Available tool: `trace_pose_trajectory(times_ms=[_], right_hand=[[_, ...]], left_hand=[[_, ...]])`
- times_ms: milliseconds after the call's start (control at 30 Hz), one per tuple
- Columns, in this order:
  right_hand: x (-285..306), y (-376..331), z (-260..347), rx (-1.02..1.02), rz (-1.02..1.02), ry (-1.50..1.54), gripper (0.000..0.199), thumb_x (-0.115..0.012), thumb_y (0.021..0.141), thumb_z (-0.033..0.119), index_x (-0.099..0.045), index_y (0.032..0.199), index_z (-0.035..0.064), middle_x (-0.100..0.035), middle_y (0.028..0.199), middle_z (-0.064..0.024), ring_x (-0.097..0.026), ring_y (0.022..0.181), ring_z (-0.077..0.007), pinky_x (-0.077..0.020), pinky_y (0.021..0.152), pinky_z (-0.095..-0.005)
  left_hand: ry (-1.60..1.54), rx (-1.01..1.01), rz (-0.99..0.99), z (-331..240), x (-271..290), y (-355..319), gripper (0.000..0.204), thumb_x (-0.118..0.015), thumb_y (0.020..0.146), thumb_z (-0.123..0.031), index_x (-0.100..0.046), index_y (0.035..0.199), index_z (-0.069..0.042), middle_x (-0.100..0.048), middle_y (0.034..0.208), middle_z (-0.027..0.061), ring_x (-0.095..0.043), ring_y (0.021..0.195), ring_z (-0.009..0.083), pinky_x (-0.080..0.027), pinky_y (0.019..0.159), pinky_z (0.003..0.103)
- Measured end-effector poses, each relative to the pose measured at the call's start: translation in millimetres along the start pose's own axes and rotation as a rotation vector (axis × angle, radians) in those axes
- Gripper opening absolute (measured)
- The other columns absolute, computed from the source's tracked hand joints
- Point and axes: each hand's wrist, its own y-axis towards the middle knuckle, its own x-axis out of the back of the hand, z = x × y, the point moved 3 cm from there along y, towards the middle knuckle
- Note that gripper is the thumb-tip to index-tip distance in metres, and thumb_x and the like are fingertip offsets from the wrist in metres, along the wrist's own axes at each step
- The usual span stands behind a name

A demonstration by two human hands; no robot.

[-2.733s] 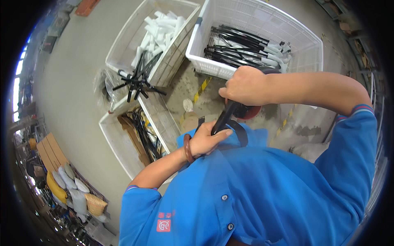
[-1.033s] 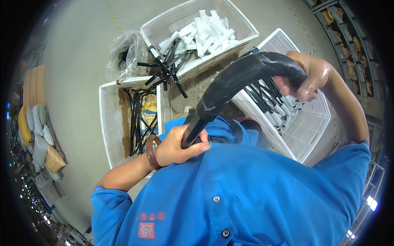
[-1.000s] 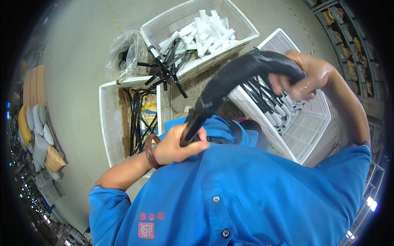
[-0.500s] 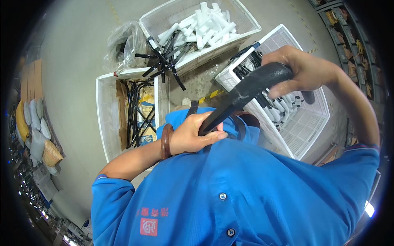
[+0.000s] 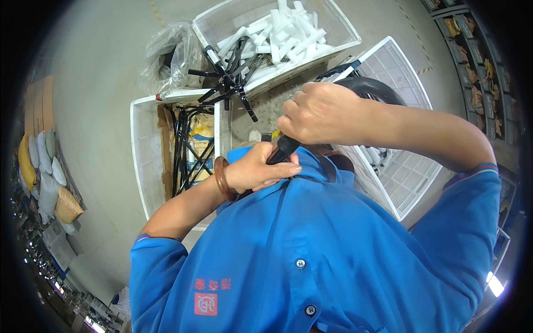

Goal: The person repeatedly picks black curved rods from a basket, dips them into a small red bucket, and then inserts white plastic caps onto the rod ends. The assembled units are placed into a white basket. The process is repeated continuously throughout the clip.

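Note:
A curved black tube with a thick, padded-looking sleeve [image 5: 373, 87] runs from my waist up to the right, where it arches behind my right forearm. My left hand [image 5: 252, 169] is closed round its lower end, close to my blue shirt. Just above, my right hand [image 5: 319, 114] forms a fist round the tube, back of the hand facing up. The right fingers hide the stretch they grip. A dark piece of the tube [image 5: 284, 147] shows between the two hands.
Ahead, a white crate [image 5: 347, 40] holds white foam-like tubes and black forked parts [image 5: 230, 77]. At left, another crate [image 5: 135, 144] contains thin black rods. A third crate [image 5: 408, 194] at right has white-and-black parts. A clear plastic bag [image 5: 180, 53] lies beyond the left crate.
My right hand has slid from the tube's far curved end down toward my left hand and turned over into a fist. The left hand keeps its grip at the lower end.

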Motion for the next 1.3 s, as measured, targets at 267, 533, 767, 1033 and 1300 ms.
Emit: trace_pose_trajectory(times_ms=[267,533,767,1033,1300], right_hand=[[-70,63,-45,-0.007,0.630,0.492,0.033,-0.075,0.077,0.034,-0.072,0.089,0.0036,-0.069,0.072,-0.0122,-0.070,0.076,-0.0326,-0.0538,0.067,-0.0436],[-133,59,-145,-0.175,-0.338,0.288,0.045,-0.079,0.070,0.030,-0.062,0.108,0.0118,-0.062,0.105,-0.0043,-0.058,0.104,-0.0233,-0.0407,0.094,-0.0381],[-425,-29,-318,-1.248,-0.241,0.688,0.017,-0.064,0.082,0.012,-0.067,0.098,0.0103,-0.066,0.098,-0.0103,-0.063,0.094,-0.0346,-0.0510,0.080,-0.0455],[-731,31,-456,-1.430,0.050,0.592,0.043,-0.057,0.085,0.008,-0.056,0.127,0.0157,-0.053,0.129,-0.0166,-0.057,0.114,-0.0331,-0.0516,0.091,-0.0447],[-858,62,-519,-1.005,0.616,0.216,0.034,-0.057,0.091,0.016,-0.064,0.124,0.0196,-0.061,0.129,-0.0057,-0.056,0.122,-0.0248,-0.0405,0.099,-0.0422]], left_hand=[[-0.108,0.144,-0.077,3,44,18,0.020,-0.066,0.095,-0.022,-0.055,0.100,-0.006,-0.045,0.055,-0.0042,-0.037,0.037,0.0043,-0.028,0.036,0.021],[-0.117,0.122,-0.457,2,159,40,0.027,-0.064,0.096,-0.027,-0.058,0.086,-0.003,-0.044,0.049,-0.0034,-0.038,0.034,0.0069,-0.030,0.035,0.023],[-0.107,0.226,-0.979,53,242,46,0.029,-0.066,0.093,-0.024,-0.059,0.069,-0.010,-0.050,0.053,-0.0022,-0.045,0.046,0.0082,-0.032,0.045,0.025],[-0.360,0.454,-1.135,103,269,85,0.020,-0.062,0.092,-0.016,-0.060,0.076,-0.003,-0.044,0.049,-0.0026,-0.038,0.040,0.0068,-0.026,0.039,0.024],[-0.428,0.597,-1.128,136,284,104,0.025,-0.062,0.093,-0.021,-0.059,0.076,-0.003,-0.045,0.050,0.0009,-0.037,0.039,0.0090,-0.026,0.039,0.025]])
